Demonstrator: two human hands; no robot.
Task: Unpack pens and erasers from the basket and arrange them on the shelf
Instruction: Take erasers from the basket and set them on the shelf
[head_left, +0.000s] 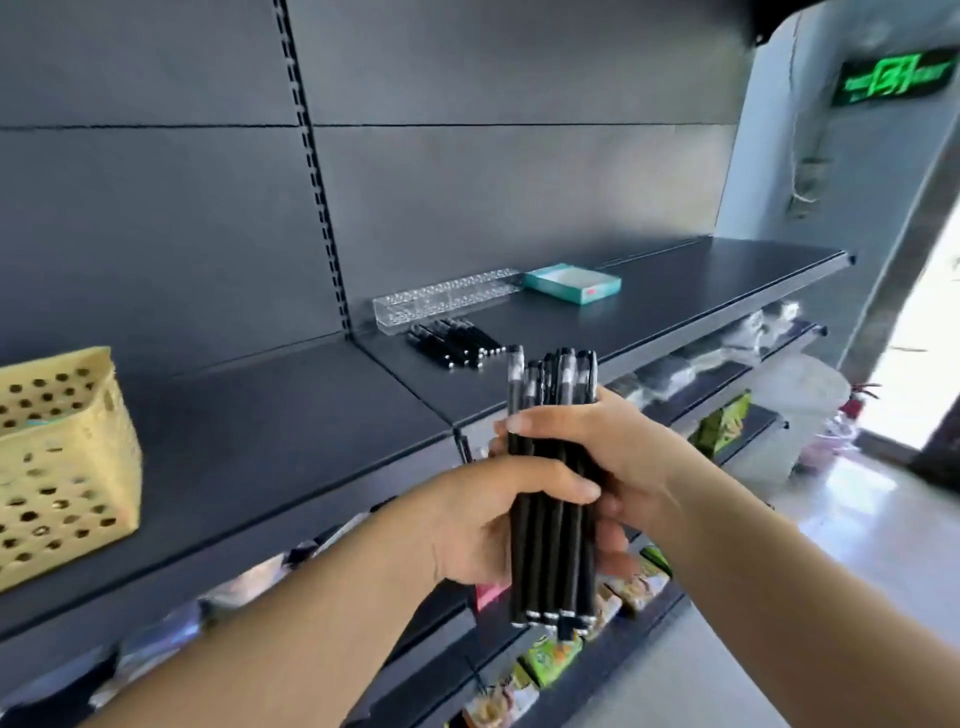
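Dark metal shelf (291, 415) runs left to right, with a yellow basket (62, 457) on its left end. Farther right sit a clear holder (447, 301), a teal box (571, 283) and 1 row of laid pens (454, 343). Both the left hand (493, 525) and the right hand (608, 447) curl around an upright pen bundle (550, 483), not yet placed. Erasers seem still unpacked.

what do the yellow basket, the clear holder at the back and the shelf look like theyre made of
Yellow basket: probably moulded plastic, matte, with evenly punched round holes.
Clear holder: see-through, glossy, likely acrylic.
Shelf: looks like dark painted sheet metal, with a thin flat edge and a slotted upright behind.
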